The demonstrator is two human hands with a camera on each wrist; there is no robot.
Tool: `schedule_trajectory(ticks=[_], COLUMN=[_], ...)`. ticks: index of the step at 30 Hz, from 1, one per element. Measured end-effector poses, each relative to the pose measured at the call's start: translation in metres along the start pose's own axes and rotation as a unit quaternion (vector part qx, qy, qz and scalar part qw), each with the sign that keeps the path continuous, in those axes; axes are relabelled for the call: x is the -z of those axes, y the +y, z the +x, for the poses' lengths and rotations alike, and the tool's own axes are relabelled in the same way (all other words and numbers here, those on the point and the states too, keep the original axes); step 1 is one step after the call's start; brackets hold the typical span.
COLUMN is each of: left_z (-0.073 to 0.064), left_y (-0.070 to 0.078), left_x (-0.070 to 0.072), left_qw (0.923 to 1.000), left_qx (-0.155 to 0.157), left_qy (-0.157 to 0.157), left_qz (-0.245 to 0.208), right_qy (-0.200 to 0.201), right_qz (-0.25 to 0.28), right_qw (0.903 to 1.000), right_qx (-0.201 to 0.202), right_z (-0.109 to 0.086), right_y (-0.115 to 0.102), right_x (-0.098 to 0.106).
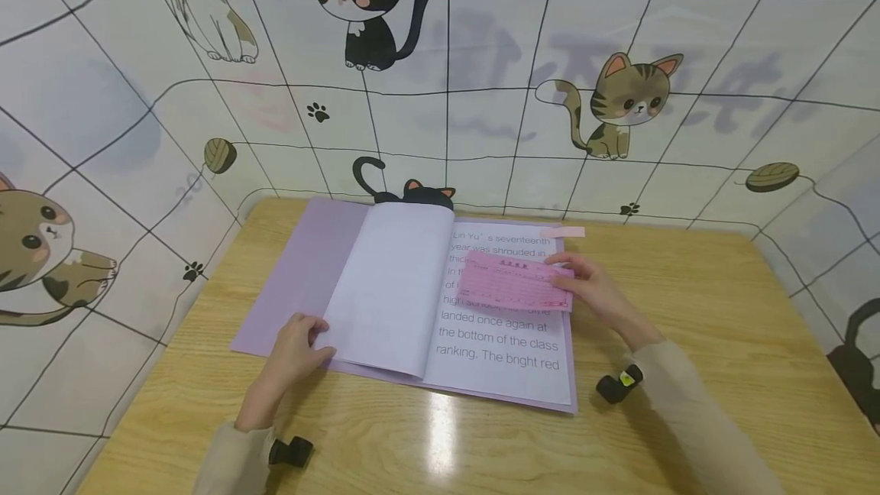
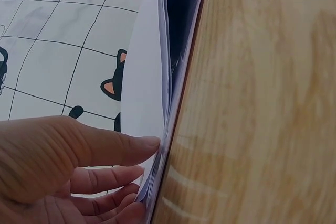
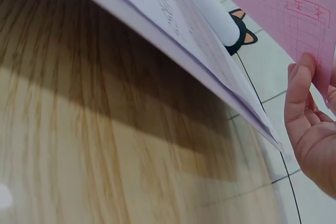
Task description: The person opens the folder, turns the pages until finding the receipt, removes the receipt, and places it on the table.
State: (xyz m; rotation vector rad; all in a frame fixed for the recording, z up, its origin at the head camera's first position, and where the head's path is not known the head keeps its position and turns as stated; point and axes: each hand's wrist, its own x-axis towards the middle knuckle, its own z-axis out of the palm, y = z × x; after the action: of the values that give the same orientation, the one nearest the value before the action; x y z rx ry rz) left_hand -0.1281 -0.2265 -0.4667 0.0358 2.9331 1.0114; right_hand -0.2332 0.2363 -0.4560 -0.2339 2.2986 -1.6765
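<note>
A book with a purple cover (image 1: pixel 323 250) lies spread on the table, a blank white page (image 1: pixel 385 289) on its left and a page of large print (image 1: pixel 498 357) on its right. My left hand (image 1: pixel 296 350) holds the lower left corner of the white page, thumb and fingertips at its edge; several sheet edges (image 2: pixel 167 51) show in the left wrist view. Above the printed page, my right hand (image 1: pixel 594 292) pinches a pink ruled paper slip (image 1: pixel 512 281) by its right edge. Red print (image 3: pixel 310 11) shows on the slip, which covers some text.
A pale pink tab (image 1: pixel 567 232) sticks out at the book's upper right. The wooden table (image 1: pixel 687 312) extends around the book. Behind it rises a covering (image 1: pixel 481 121) printed with cats and grid lines. A small black device (image 1: pixel 292 451) sits at each wrist.
</note>
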Motion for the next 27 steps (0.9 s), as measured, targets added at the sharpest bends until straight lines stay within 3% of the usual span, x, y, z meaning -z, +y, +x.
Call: schedule_trajectory(ticks=[18,27], left_z=[0.001,0.001], left_y=[-0.001,-0.003], left_x=[-0.001,-0.001], left_qw=[1.0,1.0], left_qx=[0.002,0.001], left_qy=[-0.005,-0.005], left_qz=[0.0,-0.004], right_qy=[0.004,-0.025], right_qz=[0.025,0.12], right_qw=[0.9997,0.9924], right_qx=[0.002,0.007], right_z=[-0.033,-0.049], right_y=[0.015,0.028], right_x=[0.041,0.067])
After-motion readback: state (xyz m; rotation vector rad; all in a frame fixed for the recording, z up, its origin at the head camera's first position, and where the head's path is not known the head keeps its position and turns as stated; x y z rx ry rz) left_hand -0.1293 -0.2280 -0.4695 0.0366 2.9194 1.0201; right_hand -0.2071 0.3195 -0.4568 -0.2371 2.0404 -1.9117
